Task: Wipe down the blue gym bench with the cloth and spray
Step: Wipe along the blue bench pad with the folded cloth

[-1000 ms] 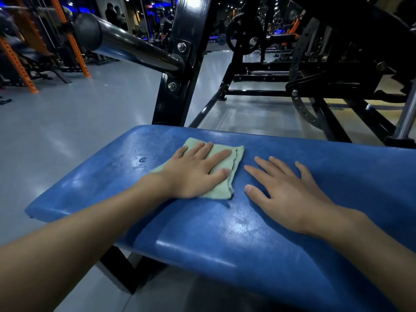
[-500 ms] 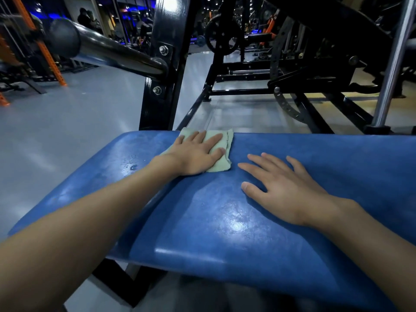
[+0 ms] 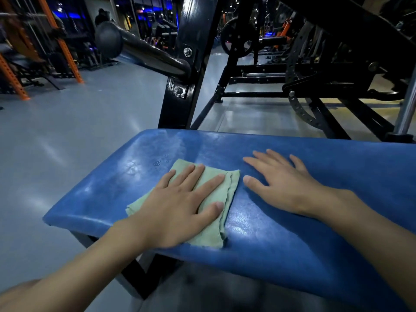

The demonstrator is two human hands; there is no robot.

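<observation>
Pressing flat, left hand covers cloth; right hand rests on bench.

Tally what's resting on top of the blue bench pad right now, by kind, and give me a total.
Hands: 2 (left hand flat on the cloth, right hand flat on the bench)
Cloths: 1 (green cloth, folded)
Total: 3

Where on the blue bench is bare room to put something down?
Free: the bench end left of the cloth; the far strip by the black post; the stretch right of the right hand. Crowded: the middle, where the left hand presses the cloth, right hand flat close beside.
</observation>
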